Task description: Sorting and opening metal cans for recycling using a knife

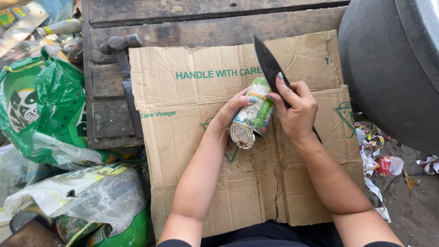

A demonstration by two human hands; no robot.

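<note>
On flattened cardboard [238, 183] over a wooden surface [109, 114], the left hand [228, 112] grips a labelled tin can [254, 114] steady at centre while the right hand [295, 107] clasps a dark knife [270, 66], blade angled against its label.

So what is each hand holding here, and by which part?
Left hand grips the labelled can around its side; right hand holds the dark knife by its handle.
</note>
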